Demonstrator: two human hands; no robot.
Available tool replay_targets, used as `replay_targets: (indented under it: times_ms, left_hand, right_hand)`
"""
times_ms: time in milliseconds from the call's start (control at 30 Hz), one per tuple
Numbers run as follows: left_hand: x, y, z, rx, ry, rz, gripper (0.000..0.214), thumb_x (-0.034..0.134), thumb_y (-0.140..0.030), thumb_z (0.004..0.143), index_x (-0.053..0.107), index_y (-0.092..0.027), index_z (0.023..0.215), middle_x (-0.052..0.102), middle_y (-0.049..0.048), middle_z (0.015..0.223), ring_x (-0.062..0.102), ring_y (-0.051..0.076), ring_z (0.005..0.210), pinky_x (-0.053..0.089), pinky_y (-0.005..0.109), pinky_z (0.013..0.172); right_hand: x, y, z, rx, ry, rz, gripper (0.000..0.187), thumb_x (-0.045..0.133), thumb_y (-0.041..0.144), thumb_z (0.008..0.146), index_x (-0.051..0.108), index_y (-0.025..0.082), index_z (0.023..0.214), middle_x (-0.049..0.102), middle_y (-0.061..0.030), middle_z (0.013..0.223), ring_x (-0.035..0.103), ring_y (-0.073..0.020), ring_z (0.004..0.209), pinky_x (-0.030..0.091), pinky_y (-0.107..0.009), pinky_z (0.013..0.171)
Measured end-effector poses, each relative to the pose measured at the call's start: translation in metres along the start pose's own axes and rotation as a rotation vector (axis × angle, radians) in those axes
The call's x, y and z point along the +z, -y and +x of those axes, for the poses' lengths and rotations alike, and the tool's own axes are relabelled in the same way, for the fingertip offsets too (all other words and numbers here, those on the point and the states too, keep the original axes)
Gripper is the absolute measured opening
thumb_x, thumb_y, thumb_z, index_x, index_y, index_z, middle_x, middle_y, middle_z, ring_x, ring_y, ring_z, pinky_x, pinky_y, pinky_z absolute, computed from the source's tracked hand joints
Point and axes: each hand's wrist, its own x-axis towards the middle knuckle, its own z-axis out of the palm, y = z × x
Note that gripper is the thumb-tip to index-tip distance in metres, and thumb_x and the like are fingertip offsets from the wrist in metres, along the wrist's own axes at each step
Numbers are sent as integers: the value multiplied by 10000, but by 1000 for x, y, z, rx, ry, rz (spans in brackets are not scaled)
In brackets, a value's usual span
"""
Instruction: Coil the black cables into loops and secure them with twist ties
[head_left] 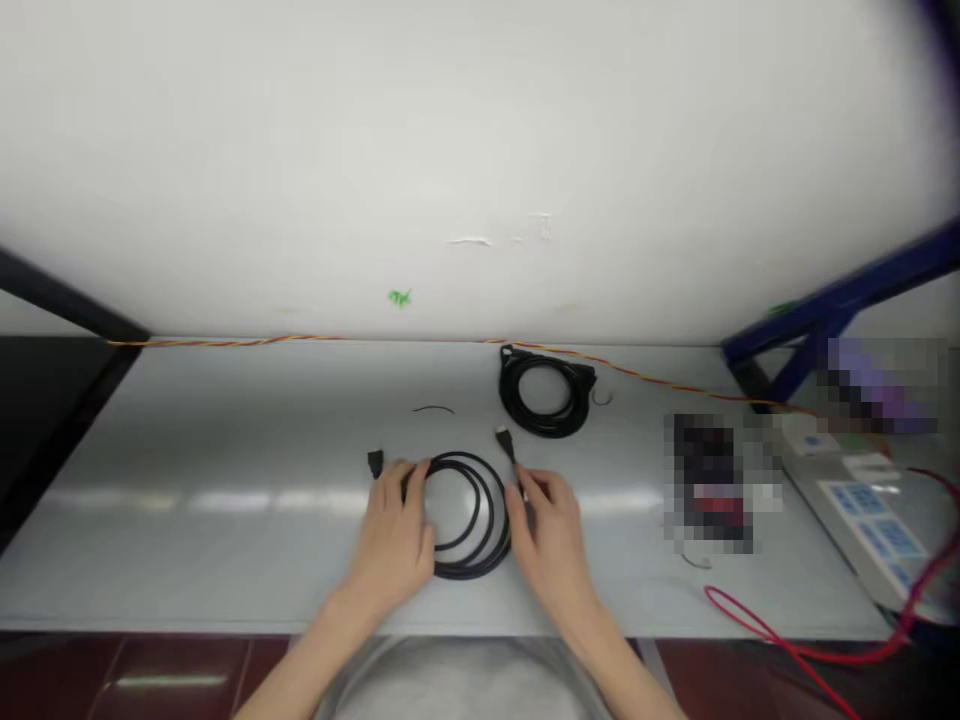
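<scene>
A black cable [491, 520] lies in loose loops on the grey metal shelf in front of me. My left hand [394, 530] is closed over the left side of the loops, its fingers curled down on them. One black plug [376, 462] of this cable pokes out just beyond those fingers. On the other side, my right hand [551, 520] pinches the cable near its other end. The second plug [505, 438], with a bright metal tip, points up and away from that hand. Parts of the loops are hidden under both hands.
Behind the loops sits another coiled black cable [546, 395]. A short dark tie [433, 408] lies left of it. To the right are a blurred-out dark object [712, 480], a grey device [862, 520] and red wires [825, 655]. A twisted wire [637, 375] runs along the wall.
</scene>
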Motion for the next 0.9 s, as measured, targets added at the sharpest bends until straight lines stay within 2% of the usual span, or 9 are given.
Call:
replay_targets:
  times_ms: [167,333,467,633,800,900]
  left_hand:
    - [-4,-3,5,40,-5,-17,602,532,-200,952,385,-154,1534,412,199,1585,325,381,1526,342,603,1234]
    - [-10,4,12,108,24,-77,470,607,-355,990,471,-134,1381,472,217,1527,318,380,1533,364,594,1228]
    - [-9,6,19,132,14,-85,293,558,-299,1016,520,-138,1257,532,205,1418,399,365,1457,408,593,1185]
    - [-9,3,22,91,52,-87,406,510,-241,1029,481,-180,1429,580,144,1277,526,317,1213,488,563,1079]
    - [-9,3,22,57,31,-112,302,451,-195,1041,570,-195,1319,571,130,1216,521,300,1170,496,541,1051]
    - [-8,2,23,49,14,-128,276,461,-195,1035,579,-188,1285,564,127,1199,519,300,1161,500,543,1040]
  right_hand:
    - [17,18,-2,-117,26,-158,381,473,287,1074,625,219,1416,617,-162,1197,570,-285,988,517,-495,860]
    - [16,9,3,-220,101,-91,356,508,301,1068,630,214,1391,611,-150,1211,577,-265,981,517,-473,887]
    - [13,4,5,-270,146,-23,411,499,300,1072,556,192,1465,635,-159,1238,592,-286,1074,515,-453,900]
    - [12,6,5,-244,154,-32,383,450,248,1082,599,220,1434,653,-138,1213,595,-277,1056,497,-443,890]
    - [1,-3,9,-196,123,-141,378,464,263,1071,638,279,1406,652,-130,1199,573,-290,1036,455,-472,878]
    - [-7,-10,11,-142,68,-142,342,479,277,1070,673,252,1350,643,-135,1195,568,-287,1040,455,-485,897]
